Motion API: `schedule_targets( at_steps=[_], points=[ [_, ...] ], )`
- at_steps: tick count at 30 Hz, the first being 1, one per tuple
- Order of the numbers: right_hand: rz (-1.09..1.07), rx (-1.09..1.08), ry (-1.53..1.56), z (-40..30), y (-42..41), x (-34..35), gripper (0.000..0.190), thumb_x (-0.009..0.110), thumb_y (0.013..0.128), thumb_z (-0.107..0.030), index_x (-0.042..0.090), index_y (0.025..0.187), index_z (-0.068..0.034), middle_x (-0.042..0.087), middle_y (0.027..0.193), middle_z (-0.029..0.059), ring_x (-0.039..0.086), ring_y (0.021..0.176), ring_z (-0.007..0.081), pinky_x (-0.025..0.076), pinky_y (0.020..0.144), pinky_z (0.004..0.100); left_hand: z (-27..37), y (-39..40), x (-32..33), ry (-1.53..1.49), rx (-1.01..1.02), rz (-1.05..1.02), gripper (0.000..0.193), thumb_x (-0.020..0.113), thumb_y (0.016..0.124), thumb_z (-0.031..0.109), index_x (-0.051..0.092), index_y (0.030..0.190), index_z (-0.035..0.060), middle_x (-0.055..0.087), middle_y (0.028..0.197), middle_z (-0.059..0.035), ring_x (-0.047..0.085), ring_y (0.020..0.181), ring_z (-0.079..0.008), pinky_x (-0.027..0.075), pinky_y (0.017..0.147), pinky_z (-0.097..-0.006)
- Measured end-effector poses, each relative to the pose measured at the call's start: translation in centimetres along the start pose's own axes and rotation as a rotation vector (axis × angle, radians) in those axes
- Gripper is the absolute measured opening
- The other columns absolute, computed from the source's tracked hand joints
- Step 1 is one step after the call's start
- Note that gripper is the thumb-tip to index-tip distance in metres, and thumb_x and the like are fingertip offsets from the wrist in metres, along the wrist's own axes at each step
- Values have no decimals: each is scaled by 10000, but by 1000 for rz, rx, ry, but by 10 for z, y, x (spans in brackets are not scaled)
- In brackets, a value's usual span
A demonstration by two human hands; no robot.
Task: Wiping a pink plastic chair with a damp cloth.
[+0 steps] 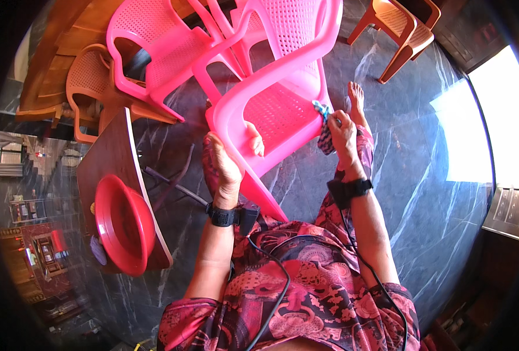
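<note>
A pink plastic armchair [281, 109] with a perforated seat and back is tilted in front of me. My left hand [231, 160] grips its near side below the armrest, thumb on the outside and fingers showing through the opening under the arm. My right hand [343, 131] holds a bunched checked cloth [325, 136], blue and white at its upper end, against the right edge of the chair by the seat. Part of the cloth hangs below the fingers. A black strap with a cabled device is on each wrist.
A red plastic basin [147, 219] rests on a small brown table [106, 164] at the left. Another pink chair [154, 57] and a brown chair [88, 83] stand at the upper left, a tan chair [402, 30] at the upper right. My bare foot [357, 98] is beyond my right hand.
</note>
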State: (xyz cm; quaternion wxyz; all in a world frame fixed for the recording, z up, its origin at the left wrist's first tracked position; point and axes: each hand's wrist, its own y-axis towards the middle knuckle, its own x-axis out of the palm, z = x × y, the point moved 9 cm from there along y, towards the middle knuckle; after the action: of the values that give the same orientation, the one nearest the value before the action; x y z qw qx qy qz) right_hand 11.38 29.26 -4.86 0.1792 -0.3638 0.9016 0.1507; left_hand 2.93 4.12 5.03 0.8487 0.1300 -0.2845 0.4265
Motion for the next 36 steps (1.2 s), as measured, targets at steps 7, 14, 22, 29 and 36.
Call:
schedule_targets(
  at_steps=[7, 14, 22, 29, 36],
  points=[
    [-192, 251, 193, 66, 10, 10, 227, 652, 802, -213, 607, 782, 8, 557, 586, 82, 531, 539, 134, 417, 518, 307, -3, 0, -1, 50, 10, -17, 886, 282, 742, 856, 482, 923, 13, 469, 632, -67, 474, 582, -197, 410, 589, -340],
    [-318, 247, -326, 121, -38, -8, 278, 611, 782, -261, 629, 757, 15, 618, 702, 233, 638, 674, 344, 471, 613, 418, -11, -7, -10, 10, -8, -29, 899, 294, 724, 867, 484, 926, 12, 488, 656, -73, 489, 597, -194, 428, 599, -340],
    [215, -66, 45, -17, 14, -44, 202, 654, 840, -199, 593, 881, -10, 571, 870, 150, 570, 779, 260, 456, 716, 348, -10, -21, -12, 49, 16, -25, 890, 350, 696, 872, 500, 957, 35, 485, 695, -82, 468, 620, -203, 412, 599, -364],
    [118, -115, 73, 9, 31, 12, 224, 659, 813, -192, 504, 876, -43, 514, 855, 182, 544, 792, 369, 431, 686, 443, -7, -8, -13, -14, 30, -53, 895, 332, 726, 851, 492, 996, 14, 509, 697, -105, 500, 613, -216, 430, 598, -364],
    [-153, 205, -80, 140, -27, -4, 265, 640, 798, -270, 568, 786, -15, 590, 663, 199, 600, 616, 306, 438, 578, 417, -6, -4, -11, -15, 0, -12, 884, 341, 722, 854, 499, 967, 19, 510, 689, -93, 503, 614, -206, 432, 597, -359]
  ],
)
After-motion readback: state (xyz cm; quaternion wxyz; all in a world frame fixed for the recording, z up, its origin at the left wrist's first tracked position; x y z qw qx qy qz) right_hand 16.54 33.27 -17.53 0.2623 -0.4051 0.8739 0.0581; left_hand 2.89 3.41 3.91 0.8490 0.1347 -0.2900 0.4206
